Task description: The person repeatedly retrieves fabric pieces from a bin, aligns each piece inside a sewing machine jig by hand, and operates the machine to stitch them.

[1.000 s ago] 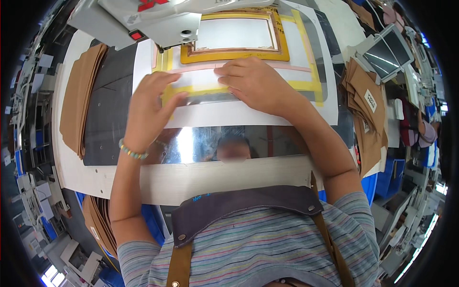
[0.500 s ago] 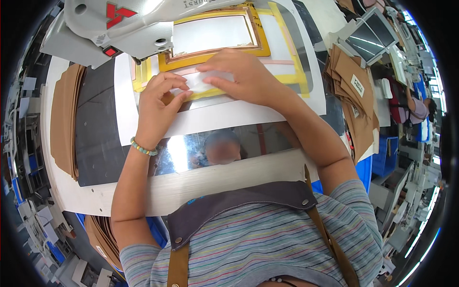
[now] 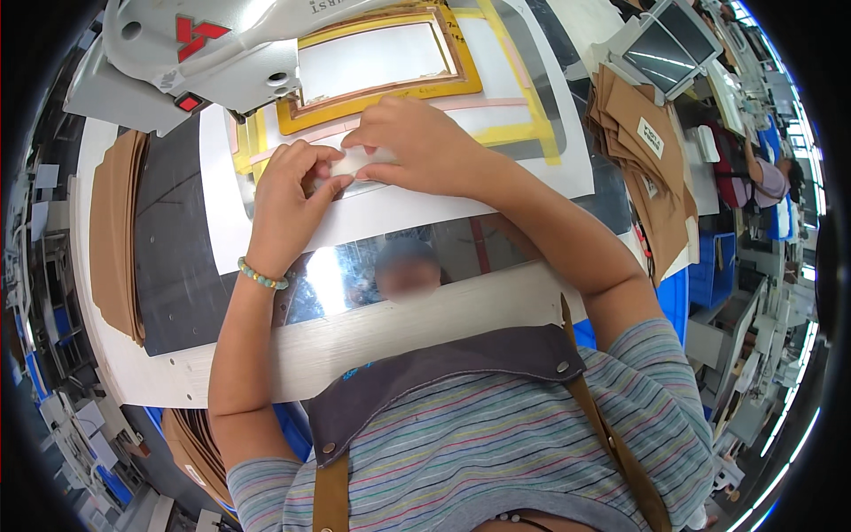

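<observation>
My left hand, wearing a beaded bracelet, and my right hand meet over a taped template lying on a white sheet. Their curled fingers are closed on a small, whitish thin piece between them, partly hidden by the fingers. Just beyond the hands a yellow-edged rectangular frame with a white middle rests on the template. The white head of a machine overhangs the far left of the work.
Brown paper pieces are stacked at left and right. A tilted screen stands at the far right. Blue bins sit below the table. A co-worker is beyond it. A metal strip runs along the near edge.
My hands have drawn closer together, with fingers more curled around the whitish piece. The view has shifted, so the machine and frame appear further left.
</observation>
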### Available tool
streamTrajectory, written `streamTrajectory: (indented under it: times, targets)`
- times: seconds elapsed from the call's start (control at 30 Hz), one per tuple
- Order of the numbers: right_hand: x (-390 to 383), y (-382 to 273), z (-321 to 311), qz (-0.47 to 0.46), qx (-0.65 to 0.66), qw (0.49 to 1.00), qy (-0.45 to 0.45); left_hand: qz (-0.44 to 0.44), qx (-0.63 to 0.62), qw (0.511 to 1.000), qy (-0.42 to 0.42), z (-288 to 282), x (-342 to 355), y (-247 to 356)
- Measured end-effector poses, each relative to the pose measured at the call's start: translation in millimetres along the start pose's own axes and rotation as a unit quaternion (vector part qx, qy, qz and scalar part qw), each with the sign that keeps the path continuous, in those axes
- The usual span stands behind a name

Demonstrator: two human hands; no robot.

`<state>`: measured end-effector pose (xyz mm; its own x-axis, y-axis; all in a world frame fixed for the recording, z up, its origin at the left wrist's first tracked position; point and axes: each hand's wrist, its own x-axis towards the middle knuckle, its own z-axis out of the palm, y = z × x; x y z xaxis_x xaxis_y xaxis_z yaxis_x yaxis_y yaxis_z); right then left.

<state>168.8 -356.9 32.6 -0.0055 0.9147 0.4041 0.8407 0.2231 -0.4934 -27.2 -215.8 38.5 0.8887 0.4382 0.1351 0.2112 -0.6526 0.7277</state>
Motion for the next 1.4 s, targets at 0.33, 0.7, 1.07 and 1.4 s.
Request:
streamTrajectory:
  times: [0.33,0.7,1.07,1.4]
  targets:
    - [4.4,-2.5,-5.5,0.039,0.051,0.997,0.048,0.094,0.048,0.991,0.085,-2.9,0.9,-3.6]
    - [27.7,4.4,-44.7,0.119,0.178,0.976,-0.048,0.283,0.258,0.908,0.170,-22.5,0.4,5.0]
    - [93.8,66.9,-33.2,0.233,0.070,0.958,-0.153,0.111,0.289,0.951,0.006,-35.2,5.4,-62.1]
    - [99.4,61.0,-12.6,0.199,0.075,0.969,-0.124,0.098,0.327,0.940,-0.027,-35.9,12.5,-54.2]
